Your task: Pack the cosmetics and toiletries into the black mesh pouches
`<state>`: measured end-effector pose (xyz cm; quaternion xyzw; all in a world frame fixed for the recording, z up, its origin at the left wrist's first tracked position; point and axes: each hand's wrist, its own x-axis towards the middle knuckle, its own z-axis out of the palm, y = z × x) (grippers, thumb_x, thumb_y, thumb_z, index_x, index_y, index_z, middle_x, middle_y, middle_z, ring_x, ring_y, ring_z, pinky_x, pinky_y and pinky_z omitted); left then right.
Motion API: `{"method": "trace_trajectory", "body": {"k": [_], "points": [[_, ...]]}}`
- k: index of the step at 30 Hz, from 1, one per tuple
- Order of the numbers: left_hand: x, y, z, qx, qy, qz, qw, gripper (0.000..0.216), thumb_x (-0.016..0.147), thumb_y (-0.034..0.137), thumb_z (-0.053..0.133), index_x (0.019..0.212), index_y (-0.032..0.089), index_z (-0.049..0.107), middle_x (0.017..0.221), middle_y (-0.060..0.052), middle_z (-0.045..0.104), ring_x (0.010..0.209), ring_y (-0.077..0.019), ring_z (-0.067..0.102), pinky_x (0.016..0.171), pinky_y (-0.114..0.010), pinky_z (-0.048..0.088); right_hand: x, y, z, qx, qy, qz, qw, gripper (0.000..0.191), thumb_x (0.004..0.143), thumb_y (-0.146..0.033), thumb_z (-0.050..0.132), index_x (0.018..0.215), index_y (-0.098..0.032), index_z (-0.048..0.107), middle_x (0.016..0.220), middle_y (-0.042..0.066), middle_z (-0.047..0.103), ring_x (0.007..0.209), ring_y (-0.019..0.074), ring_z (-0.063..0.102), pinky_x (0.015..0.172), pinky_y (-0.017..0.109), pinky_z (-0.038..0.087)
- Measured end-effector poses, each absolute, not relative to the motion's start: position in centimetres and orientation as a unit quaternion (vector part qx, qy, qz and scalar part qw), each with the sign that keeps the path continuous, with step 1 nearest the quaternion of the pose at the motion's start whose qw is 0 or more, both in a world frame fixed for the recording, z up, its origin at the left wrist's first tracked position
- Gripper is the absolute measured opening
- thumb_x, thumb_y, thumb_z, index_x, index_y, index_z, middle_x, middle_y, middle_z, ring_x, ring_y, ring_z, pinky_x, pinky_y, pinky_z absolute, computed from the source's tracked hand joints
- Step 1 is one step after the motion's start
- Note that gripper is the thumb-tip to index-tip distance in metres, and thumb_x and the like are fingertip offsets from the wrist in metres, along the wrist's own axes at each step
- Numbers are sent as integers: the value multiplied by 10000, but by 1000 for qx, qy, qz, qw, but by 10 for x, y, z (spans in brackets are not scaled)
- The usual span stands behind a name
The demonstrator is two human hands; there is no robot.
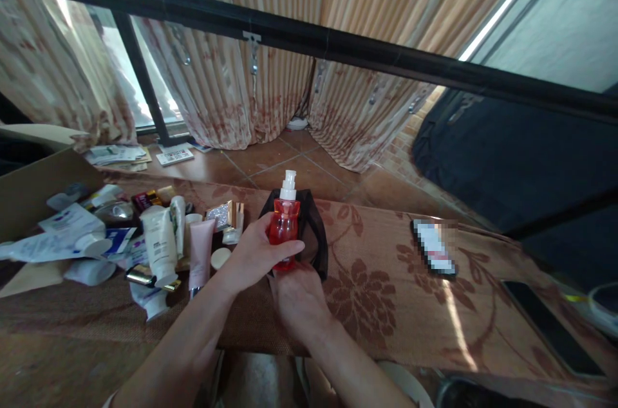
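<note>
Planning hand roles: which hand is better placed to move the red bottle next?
Likely the left hand: it grips the red bottle, thumb across its front. The right hand sits lower, by the bottle's base and the dark bag, its grip hidden.

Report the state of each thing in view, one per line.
Red bottle, roughly upright, pump fitted
Left hand, closed around the bottle
Right hand, near the bottle's base, fingers mostly hidden
Dark pouch, partly hidden, open or shut unclear
Pink tube, capped
White tube, capped
Cardboard box, open
Pixelated phone, flat
Dark phone, flat, screen black
Curtains, hanging in folds
</note>
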<state>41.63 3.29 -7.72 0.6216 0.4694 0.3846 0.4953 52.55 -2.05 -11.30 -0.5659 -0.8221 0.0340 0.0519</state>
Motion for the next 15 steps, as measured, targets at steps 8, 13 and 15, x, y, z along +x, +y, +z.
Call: {"method": "trace_trajectory", "body": {"k": [8,13,15], "points": [[425,32,-78,581,460,416,527,306,774,456,664,735,176,546,604,47,535,552,-102,484,513,-213,371,527,-23,-115,-557,-828,33,60,220,902,-169,493,892,-164,713,822,91,728,758,205,664,706,303,442],[429,35,-85,535,463,435,557,359,791,513,631,847,162,584,704,-2,627,624,-140,586,555,-237,426,530,-21,-119,-565,-822,31,64,251,929,-167,450,935,-145,700,837,107,727,742,189,664,710,288,447],[430,36,-86,526,463,441,561,381,793,525,625,885,156,591,743,-16,646,645,-145,600,572,-244,437,530,-21,-119,-568,-820,29,64,245,932,-177,452,940,-134,693,846,115,725,731,188,662,697,284,450]]}}
